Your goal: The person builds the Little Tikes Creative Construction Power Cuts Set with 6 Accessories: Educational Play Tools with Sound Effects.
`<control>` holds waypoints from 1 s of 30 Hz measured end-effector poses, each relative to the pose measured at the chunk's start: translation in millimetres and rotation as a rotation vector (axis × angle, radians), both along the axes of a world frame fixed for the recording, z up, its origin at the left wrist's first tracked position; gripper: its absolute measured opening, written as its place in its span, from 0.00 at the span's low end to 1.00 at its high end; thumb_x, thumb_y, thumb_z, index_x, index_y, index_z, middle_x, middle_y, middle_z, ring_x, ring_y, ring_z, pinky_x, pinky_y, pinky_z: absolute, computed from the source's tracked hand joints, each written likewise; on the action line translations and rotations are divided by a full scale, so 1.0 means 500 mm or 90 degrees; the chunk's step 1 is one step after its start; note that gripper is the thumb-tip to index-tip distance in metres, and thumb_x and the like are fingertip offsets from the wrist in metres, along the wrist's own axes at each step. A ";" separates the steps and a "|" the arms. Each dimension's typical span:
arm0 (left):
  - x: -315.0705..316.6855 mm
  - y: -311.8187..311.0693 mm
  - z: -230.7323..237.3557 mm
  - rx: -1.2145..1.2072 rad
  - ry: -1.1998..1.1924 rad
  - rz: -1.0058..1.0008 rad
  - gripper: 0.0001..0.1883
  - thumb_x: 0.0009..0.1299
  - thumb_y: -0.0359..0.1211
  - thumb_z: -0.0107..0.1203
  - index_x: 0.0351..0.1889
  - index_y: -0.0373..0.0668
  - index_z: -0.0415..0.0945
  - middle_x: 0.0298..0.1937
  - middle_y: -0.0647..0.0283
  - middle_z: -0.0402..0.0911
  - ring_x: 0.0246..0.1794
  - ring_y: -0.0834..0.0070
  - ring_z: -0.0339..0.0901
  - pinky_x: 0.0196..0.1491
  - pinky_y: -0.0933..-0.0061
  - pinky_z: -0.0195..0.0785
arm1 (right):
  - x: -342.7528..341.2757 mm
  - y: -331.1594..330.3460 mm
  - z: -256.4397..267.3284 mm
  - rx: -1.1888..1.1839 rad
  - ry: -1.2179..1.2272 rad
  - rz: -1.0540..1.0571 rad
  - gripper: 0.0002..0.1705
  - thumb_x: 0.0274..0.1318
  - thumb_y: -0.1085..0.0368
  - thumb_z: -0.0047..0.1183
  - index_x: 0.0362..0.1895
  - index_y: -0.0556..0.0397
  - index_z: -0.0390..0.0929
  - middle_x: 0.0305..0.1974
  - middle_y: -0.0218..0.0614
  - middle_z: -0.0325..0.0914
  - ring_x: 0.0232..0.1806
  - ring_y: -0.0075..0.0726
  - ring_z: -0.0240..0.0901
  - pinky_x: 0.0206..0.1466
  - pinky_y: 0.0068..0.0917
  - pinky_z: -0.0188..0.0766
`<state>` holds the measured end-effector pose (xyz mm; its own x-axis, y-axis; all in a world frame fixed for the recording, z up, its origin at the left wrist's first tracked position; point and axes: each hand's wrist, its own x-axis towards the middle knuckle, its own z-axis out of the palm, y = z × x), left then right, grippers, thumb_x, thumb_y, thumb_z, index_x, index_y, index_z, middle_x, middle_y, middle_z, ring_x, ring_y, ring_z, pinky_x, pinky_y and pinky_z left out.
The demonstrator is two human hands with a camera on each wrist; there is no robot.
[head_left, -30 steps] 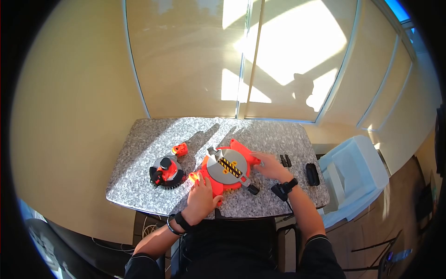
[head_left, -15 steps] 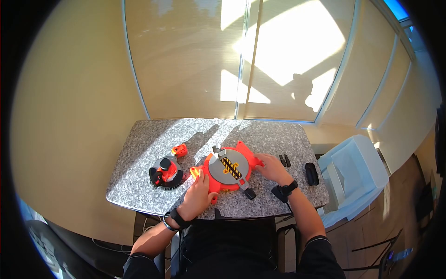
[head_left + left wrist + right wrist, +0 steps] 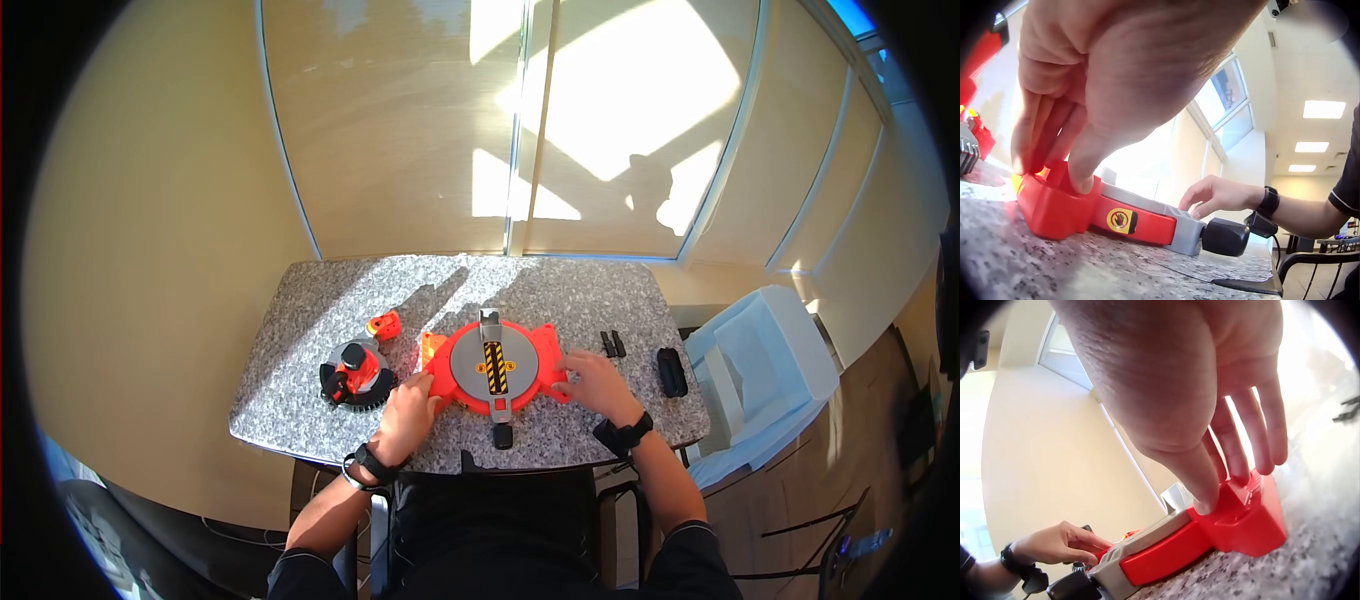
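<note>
A red toy mitre saw base (image 3: 468, 372) with a grey round turntable lies flat on the table, its striped grey arm running front to back and ending in a black knob (image 3: 503, 436). My left hand (image 3: 404, 420) grips the base's left end; in the left wrist view its thumb presses the near side of the red block (image 3: 1054, 209) with the fingers beyond. The right hand (image 3: 600, 385) holds the opposite end, thumb and fingers straddling the red block (image 3: 1254, 528) in the right wrist view.
Left of the base sits a red and black toy saw head (image 3: 360, 375), with a small red-orange piece (image 3: 384, 325) behind it. Small black pieces (image 3: 613, 344) and a black case (image 3: 671, 373) lie on the right. A blue-covered chair (image 3: 765, 375) stands beside the table (image 3: 290, 430).
The base has turned clockwise, so its arm, once slanting to the front right, now points nearly straight toward me. Both hands shifted with its ends, the left moving slightly left.
</note>
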<state>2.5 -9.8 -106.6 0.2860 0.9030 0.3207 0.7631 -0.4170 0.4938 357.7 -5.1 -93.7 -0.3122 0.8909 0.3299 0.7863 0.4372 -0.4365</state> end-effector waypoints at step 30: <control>-0.022 0.012 -0.009 0.050 -0.013 -0.074 0.26 0.66 0.29 0.68 0.63 0.34 0.77 0.61 0.44 0.82 0.58 0.45 0.81 0.59 0.54 0.78 | 0.102 0.057 -0.034 0.056 0.034 -0.170 0.11 0.63 0.62 0.62 0.42 0.55 0.88 0.39 0.47 0.86 0.40 0.52 0.85 0.44 0.41 0.80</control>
